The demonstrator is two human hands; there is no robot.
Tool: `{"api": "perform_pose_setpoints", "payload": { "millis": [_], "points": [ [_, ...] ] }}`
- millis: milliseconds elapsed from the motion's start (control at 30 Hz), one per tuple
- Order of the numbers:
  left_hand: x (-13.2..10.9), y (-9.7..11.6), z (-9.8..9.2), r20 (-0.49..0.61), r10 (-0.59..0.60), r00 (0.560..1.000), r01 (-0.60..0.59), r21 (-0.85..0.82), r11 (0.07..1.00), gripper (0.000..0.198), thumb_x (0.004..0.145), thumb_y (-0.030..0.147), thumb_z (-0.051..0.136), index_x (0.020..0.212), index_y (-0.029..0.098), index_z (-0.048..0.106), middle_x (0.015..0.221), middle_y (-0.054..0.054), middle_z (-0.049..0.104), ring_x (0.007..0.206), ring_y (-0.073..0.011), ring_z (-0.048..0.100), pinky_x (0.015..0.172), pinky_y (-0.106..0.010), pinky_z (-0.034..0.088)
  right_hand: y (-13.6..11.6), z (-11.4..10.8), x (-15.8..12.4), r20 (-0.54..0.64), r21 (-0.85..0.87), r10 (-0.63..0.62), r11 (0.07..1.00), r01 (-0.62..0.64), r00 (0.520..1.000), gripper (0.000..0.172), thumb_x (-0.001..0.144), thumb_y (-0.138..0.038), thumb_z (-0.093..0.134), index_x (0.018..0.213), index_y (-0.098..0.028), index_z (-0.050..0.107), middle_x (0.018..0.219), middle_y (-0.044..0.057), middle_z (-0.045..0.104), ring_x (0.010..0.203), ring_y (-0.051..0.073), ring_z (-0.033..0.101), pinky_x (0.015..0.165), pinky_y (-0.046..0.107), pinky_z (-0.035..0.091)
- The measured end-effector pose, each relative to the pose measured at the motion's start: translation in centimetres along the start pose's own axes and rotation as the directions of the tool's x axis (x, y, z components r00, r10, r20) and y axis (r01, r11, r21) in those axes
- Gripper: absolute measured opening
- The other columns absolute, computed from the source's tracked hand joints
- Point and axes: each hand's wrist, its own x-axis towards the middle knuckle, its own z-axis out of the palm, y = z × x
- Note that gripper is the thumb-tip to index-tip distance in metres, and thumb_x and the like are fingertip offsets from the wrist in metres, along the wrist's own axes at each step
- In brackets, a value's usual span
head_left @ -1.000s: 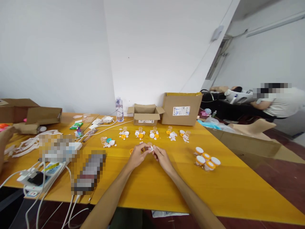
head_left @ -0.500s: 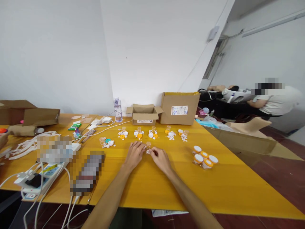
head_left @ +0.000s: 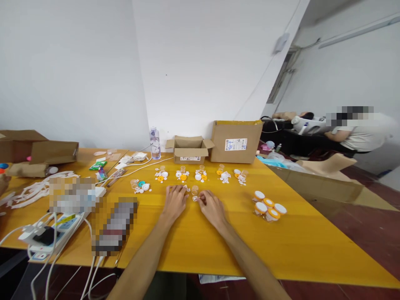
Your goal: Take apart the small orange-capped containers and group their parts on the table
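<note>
My right hand [head_left: 213,209] pinches a small white disc with holes [head_left: 195,198] between thumb and fingertips, just above the tabletop. Right behind that disc stands a small clear plastic cup [head_left: 195,190]. My left hand [head_left: 175,203] rests to the left of the cup, its fingers bent and slightly apart. Small white parts [head_left: 186,188] lie at its fingertips; I see nothing held in it, though its underside is hidden.
Behind my hands sit several piles of white and orange parts [head_left: 183,177] with clear cups. Capped jars [head_left: 268,206] cluster at right. An open carton [head_left: 189,155], a larger box [head_left: 236,142] and a bottle [head_left: 154,143] line the wall. A power strip [head_left: 67,225] lies left.
My left hand has drawn back a little to the left, away from the cup, uncovering white parts. My right hand has shifted slightly, with the white disc still in its fingers.
</note>
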Motion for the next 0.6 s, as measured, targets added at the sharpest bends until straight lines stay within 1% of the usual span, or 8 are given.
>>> {"api": "perform_pose_setpoints", "payload": {
  "millis": [100, 200, 300, 400, 500, 600],
  "points": [
    [0.0, 0.1, -0.1, 0.015, 0.011, 1.0, -0.011, -0.003, 1.0, 0.019, 0.09, 0.015, 0.054, 0.1, 0.025, 0.066, 0.111, -0.006, 0.071, 0.105, -0.024, 0.062, 0.096, -0.042, 0.039, 0.6, 0.5, 0.0, -0.042, -0.013, -0.061, 0.998, 0.061, 0.997, 0.012, 0.083, -0.017, 0.059, 0.092, -0.024, 0.063, 0.095, 0.005, 0.067, 0.085, 0.021, 0.066, 0.068, 0.028, 0.047],
    [0.0, 0.2, -0.2, 0.029, 0.029, 0.999, -0.029, -0.016, 0.999, 0.021, 0.09, 0.014, 0.053, 0.102, 0.026, 0.067, 0.109, -0.006, 0.071, 0.105, -0.0238, 0.062, 0.096, -0.042, 0.039, 1.1, 1.0, 0.0, -0.103, -0.001, -0.166, 0.986, 0.167, 0.981, 0.023, 0.084, -0.014, 0.056, 0.103, -0.025, 0.062, 0.102, 0.006, 0.064, 0.08, 0.02, 0.065, 0.064, 0.029, 0.05],
    [-0.1, 0.4, -0.1, 0.044, 0.059, 0.997, -0.057, -0.041, 0.998, 0.025, 0.09, 0.013, 0.051, 0.104, 0.026, 0.067, 0.109, -0.006, 0.071, 0.105, -0.0239, 0.061, 0.097, -0.043, 0.037, 1.5, 1.4, 0.1, -0.14, 0.013, -0.302, 0.952, 0.307, 0.943, 0.036, 0.086, -0.012, 0.051, 0.117, -0.028, 0.06, 0.112, 0.007, 0.059, 0.079, 0.019, 0.063, 0.063, 0.029, 0.053],
    [-0.1, 0.4, -0.2, 0.059, 0.098, 0.993, -0.094, -0.07, 0.993, 0.028, 0.091, 0.012, 0.049, 0.105, 0.026, 0.067, 0.111, -0.006, 0.07, 0.106, -0.0238, 0.06, 0.099, -0.045, 0.035, 1.9, 1.9, 0.3, -0.147, 0.008, -0.398, 0.915, 0.404, 0.905, 0.045, 0.085, -0.009, 0.049, 0.124, -0.031, 0.058, 0.119, 0.008, 0.055, 0.08, 0.018, 0.063, 0.067, 0.031, 0.056],
    [-0.2, 0.5, -0.3, 0.074, 0.128, 0.989, -0.12, -0.095, 0.988, 0.03, 0.091, 0.01, 0.046, 0.104, 0.026, 0.068, 0.111, -0.006, 0.071, 0.106, -0.0235, 0.06, 0.101, -0.046, 0.033, 2.3, 2.2, 0.4, -0.155, -0.007, -0.421, 0.905, 0.426, 0.894, 0.046, 0.084, -0.006, 0.049, 0.122, -0.03, 0.06, 0.118, 0.009, 0.054, 0.083, 0.019, 0.063, 0.07, 0.033, 0.057],
    [-0.2, 0.6, -0.3, 0.074, 0.141, 0.987, -0.131, -0.127, 0.983, 0.03, 0.091, 0.01, 0.046, 0.104, 0.026, 0.068, 0.111, -0.005, 0.071, 0.107, -0.0235, 0.06, 0.101, -0.046, 0.031, 2.7, 2.4, 0.6, -0.165, -0.018, -0.397, 0.916, 0.4, 0.903, 0.039, 0.085, -0.007, 0.049, 0.116, -0.028, 0.063, 0.117, 0.01, 0.054, 0.082, 0.02, 0.064, 0.069, 0.034, 0.058]
  ]
}}
